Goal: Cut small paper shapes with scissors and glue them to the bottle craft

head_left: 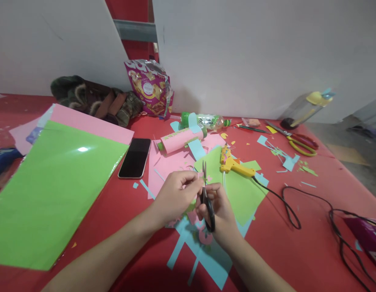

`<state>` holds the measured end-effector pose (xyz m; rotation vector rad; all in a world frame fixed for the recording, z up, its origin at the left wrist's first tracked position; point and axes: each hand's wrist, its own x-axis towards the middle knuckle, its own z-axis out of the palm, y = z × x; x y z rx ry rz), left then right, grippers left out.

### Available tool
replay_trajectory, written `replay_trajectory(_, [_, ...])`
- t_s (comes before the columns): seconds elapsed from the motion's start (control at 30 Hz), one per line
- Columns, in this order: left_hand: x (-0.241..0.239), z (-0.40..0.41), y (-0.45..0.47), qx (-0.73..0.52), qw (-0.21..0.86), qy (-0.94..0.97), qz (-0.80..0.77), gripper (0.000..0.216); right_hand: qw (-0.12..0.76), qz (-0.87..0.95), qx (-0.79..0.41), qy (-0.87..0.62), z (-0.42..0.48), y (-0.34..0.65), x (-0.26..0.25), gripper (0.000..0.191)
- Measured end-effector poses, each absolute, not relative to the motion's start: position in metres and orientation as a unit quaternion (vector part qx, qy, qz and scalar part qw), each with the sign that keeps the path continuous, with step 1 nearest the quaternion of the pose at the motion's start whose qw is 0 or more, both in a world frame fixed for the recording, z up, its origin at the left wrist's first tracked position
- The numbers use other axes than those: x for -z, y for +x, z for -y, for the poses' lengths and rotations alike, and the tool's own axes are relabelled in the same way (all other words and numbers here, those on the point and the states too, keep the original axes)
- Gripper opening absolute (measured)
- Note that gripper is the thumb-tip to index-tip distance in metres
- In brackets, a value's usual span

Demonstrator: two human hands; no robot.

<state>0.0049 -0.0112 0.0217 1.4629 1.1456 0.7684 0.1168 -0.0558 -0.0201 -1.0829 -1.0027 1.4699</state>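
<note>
My right hand (218,209) is closed around the black handles of a small pair of scissors (210,211), whose blades point away from me and look slightly parted. Beside the blades, my left hand (178,190) pinches a small piece of pink paper (201,174) between thumb and fingertips. Under both hands lie pink, green and blue sheets and scraps, among them a blue sheet (216,267) with cut strips. Just beyond, a yellow glue gun (236,166) rests on a green sheet (244,198). A pink paper-wrapped roll (181,140) with blue tabs lies further back.
A phone (135,158) and a large green sheet in a plastic sleeve (63,182) lie left. Behind are a snack bag (151,89), a plastic bottle (206,121) and a camouflage bag (96,99). At right are larger scissors (300,144), a clear bottle (308,107) and a black cord (288,207).
</note>
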Motion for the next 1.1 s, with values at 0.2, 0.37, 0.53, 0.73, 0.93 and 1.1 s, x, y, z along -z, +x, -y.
replay_trajectory(0.2, [-0.021, 0.008, 0.001, -0.310, 0.533, 0.640, -0.458, 0.030, 0.529, 0.413, -0.596, -0.441, 0.053, 0.119, 0.023, 0.043])
replay_trajectory(0.37, [-0.023, 0.003, -0.004, -0.250, 0.589, 0.643, -0.422, 0.026, 0.568, 0.403, -0.610, -0.379, 0.050, 0.123, 0.030, 0.036])
replay_trajectory(0.53, [-0.020, 0.001, -0.009, -0.133, 0.605, 0.675, -0.401, 0.024, 0.591, 0.337, -0.629, -0.377, 0.048, 0.124, 0.028, 0.036])
replay_trajectory(0.73, [-0.012, 0.001, -0.013, -0.048, 0.587, 0.712, -0.382, 0.019, 0.566, 0.354, -0.627, -0.401, 0.049, 0.124, 0.023, 0.038])
replay_trajectory(0.93, [-0.012, -0.002, -0.013, -0.026, 0.563, 0.740, -0.367, 0.017, 0.546, 0.378, -0.625, -0.410, 0.049, 0.125, 0.022, 0.035])
replay_trajectory(1.1, [-0.015, -0.004, -0.013, -0.042, 0.525, 0.760, -0.382, 0.018, 0.539, 0.374, -0.621, -0.428, 0.048, 0.125, 0.023, 0.037])
